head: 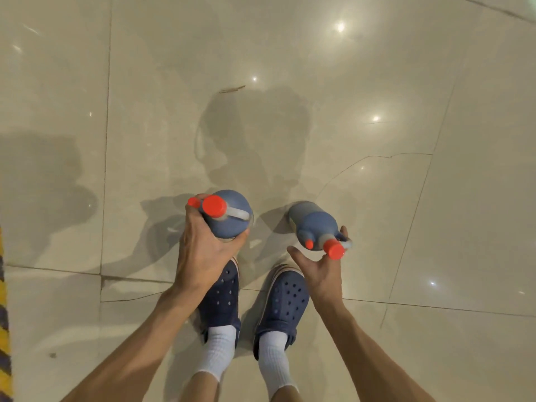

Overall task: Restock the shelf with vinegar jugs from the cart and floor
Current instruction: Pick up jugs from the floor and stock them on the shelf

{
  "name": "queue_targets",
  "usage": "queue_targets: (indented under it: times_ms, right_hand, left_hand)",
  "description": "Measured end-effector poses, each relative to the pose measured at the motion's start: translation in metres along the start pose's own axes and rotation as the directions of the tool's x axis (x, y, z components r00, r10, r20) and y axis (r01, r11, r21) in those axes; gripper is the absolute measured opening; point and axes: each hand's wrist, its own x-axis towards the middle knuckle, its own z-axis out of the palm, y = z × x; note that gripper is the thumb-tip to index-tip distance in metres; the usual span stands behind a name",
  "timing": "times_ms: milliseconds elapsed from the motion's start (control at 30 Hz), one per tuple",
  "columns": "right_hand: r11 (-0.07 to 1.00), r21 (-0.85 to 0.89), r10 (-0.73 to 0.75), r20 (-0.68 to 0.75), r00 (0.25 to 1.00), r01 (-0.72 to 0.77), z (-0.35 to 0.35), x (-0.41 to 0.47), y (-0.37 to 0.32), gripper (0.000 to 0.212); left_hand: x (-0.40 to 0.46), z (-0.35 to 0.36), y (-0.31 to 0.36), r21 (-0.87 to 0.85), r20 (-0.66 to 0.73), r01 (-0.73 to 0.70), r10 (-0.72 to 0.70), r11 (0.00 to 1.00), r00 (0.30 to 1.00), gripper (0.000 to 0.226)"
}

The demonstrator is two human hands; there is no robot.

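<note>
Over slick tiled floor, our left hand gripped one jug; right hand, half-open, barely hooked the other jug, could've slipped

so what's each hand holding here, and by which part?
Left hand grips one vinegar jug round its shoulder by the cap. Right hand holds the other jug, tilted, by the handle at its neck.

Dim warm overhead light, pinpoint glare on glossy floor tiles, soft overlapping shadows, slight blur, wide-angle edge bending.
</note>
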Motion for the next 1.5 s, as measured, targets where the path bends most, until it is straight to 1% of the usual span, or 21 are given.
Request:
queue_targets:
  times_ms: [33, 133, 167, 233, 300, 400, 500, 600, 700, 767, 867, 1033, 1133, 1233, 1267, 1333, 1400, 1500]
  right_hand:
    - [1.000, 0.017, 0.003, -0.022, 1.000, -0.002, 0.008, 0.002, 0.002, 0.091]
    - [0.991, 0.128, 0.047, -0.123, 0.991, -0.031, 0.023, 0.014, 0.007, 0.092]
    - [0.989, 0.141, 0.055, -0.141, 0.988, -0.035, 0.026, 0.017, 0.008, 0.087]
    - [0.992, 0.124, 0.045, -0.156, 0.987, -0.025, 0.027, 0.020, 0.007, 0.076]
    - [0.997, 0.078, 0.022, -0.159, 0.987, -0.010, 0.024, 0.021, -0.005, 0.070]
    - [0.999, -0.005, -0.047, -0.107, 0.993, 0.047, 0.016, 0.020, -0.027, 0.061]
    - [0.994, -0.057, -0.096, -0.038, 0.995, 0.094, 0.007, 0.006, -0.058, 0.064]
    - [0.983, -0.083, -0.161, 0.023, 0.987, 0.163, -0.004, -0.021, -0.097, 0.060]
    - [0.965, -0.095, -0.239, 0.051, 0.970, 0.243, -0.016, -0.060, -0.157, 0.061]
    - [0.954, -0.108, -0.275, 0.070, 0.959, 0.281, -0.024, -0.082, -0.189, 0.062]
    - [0.926, -0.128, -0.341, 0.114, 0.933, 0.354, -0.040, -0.128, -0.250, 0.061]
    - [0.855, -0.150, -0.469, 0.186, 0.864, 0.496, -0.074, -0.222, -0.346, 0.068]
    - [0.785, -0.111, -0.574, 0.236, 0.784, 0.609, -0.090, -0.286, -0.399, 0.057]
    - [0.703, -0.046, -0.671, 0.289, 0.683, 0.709, -0.109, -0.343, -0.444, 0.043]
    - [0.678, -0.042, -0.691, 0.306, 0.655, 0.734, -0.116, -0.363, -0.456, 0.043]
    - [0.634, -0.018, -0.723, 0.343, 0.600, 0.773, -0.130, -0.403, -0.477, 0.048]
    - [0.599, 0.006, -0.742, 0.379, 0.553, 0.801, -0.145, -0.443, -0.494, 0.057]
    - [0.519, 0.056, -0.770, 0.464, 0.438, 0.853, -0.165, -0.498, -0.518, 0.071]
  left_hand:
    - [0.001, 0.000, -0.004, -0.004, -0.004, 0.004, -0.004, 1.000, 1.000, 0.084]
    - [0.002, 0.002, -0.013, -0.016, -0.020, 0.020, -0.020, 1.000, 1.000, 0.085]
    - [0.002, 0.003, -0.016, -0.018, -0.024, 0.023, -0.023, 1.000, 0.999, 0.086]
    - [0.000, 0.004, -0.019, -0.019, -0.026, 0.028, -0.029, 0.999, 0.999, 0.086]
    - [-0.003, 0.002, -0.019, -0.026, -0.028, 0.048, -0.049, 0.998, 0.998, 0.084]
    - [-0.011, -0.009, -0.011, -0.022, -0.030, 0.081, -0.082, 0.996, 0.996, 0.085]
    - [-0.022, -0.027, 0.007, -0.045, -0.048, 0.115, -0.117, 0.992, 0.992, 0.084]
    - [-0.036, -0.056, 0.037, -0.106, -0.077, 0.137, -0.146, 0.985, 0.986, 0.082]
    - [-0.054, -0.096, 0.077, -0.174, -0.108, 0.147, -0.167, 0.974, 0.980, 0.081]
    - [-0.064, -0.116, 0.097, -0.174, -0.125, 0.148, -0.171, 0.974, 0.977, 0.084]
    - [-0.091, -0.165, 0.142, -0.240, -0.170, 0.155, -0.199, 0.958, 0.965, 0.087]
    - [-0.159, -0.253, 0.225, -0.311, -0.259, 0.118, -0.203, 0.943, 0.944, 0.083]
    - [-0.206, -0.301, 0.264, -0.324, -0.341, 0.072, -0.187, 0.943, 0.921, 0.086]
    - [-0.255, -0.344, 0.298, -0.347, -0.441, 0.020, -0.182, 0.938, 0.879, 0.089]
    - [-0.274, -0.359, 0.309, -0.353, -0.475, 0.005, -0.184, 0.936, 0.861, 0.091]
    - [-0.312, -0.386, 0.331, -0.385, -0.539, -0.020, -0.207, 0.923, 0.817, 0.095]
    - [-0.354, -0.411, 0.351, -0.438, -0.581, -0.055, -0.236, 0.897, 0.779, 0.092]
    - [-0.420, -0.444, 0.371, -0.483, -0.646, -0.105, -0.273, 0.869, 0.713, 0.084]
